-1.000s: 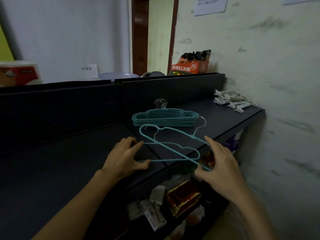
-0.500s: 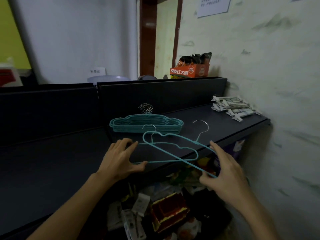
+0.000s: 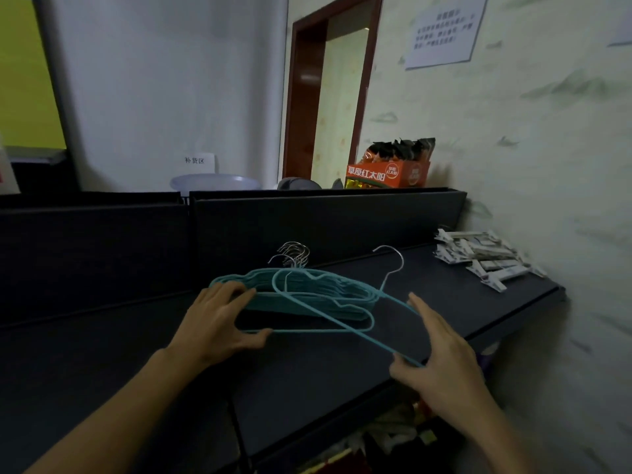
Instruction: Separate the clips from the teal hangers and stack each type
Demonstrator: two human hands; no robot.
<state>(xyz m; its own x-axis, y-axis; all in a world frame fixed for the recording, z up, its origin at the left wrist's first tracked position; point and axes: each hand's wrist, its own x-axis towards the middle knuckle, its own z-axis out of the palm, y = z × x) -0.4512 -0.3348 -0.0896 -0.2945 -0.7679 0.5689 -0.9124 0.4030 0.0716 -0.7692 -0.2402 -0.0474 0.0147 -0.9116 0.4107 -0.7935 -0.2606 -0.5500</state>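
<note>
A stack of teal hangers [image 3: 307, 295] with bunched metal hooks lies on the dark shelf [image 3: 444, 302]. Two loose teal hangers cross in front of it. My left hand [image 3: 219, 323] pinches the lower hanger [image 3: 328, 330] at its left end, thumb under the bottom bar. My right hand [image 3: 441, 354] pinches the tilted hanger [image 3: 345, 325] at its near right end; its metal hook [image 3: 393, 265] points up and back. A pile of white clips [image 3: 485, 258] lies at the shelf's far right, by the wall.
A dark back panel [image 3: 307, 227] rises behind the shelf. An orange snack box [image 3: 386, 172] and a pale basin [image 3: 212, 183] stand beyond it. The wall [image 3: 547, 165] is close on the right. Packaged goods [image 3: 393, 436] fill the space below the shelf edge.
Both hands have carried the two loose hangers forward, from the shelf's front edge to right against the stack. The view has moved closer and to the right.
</note>
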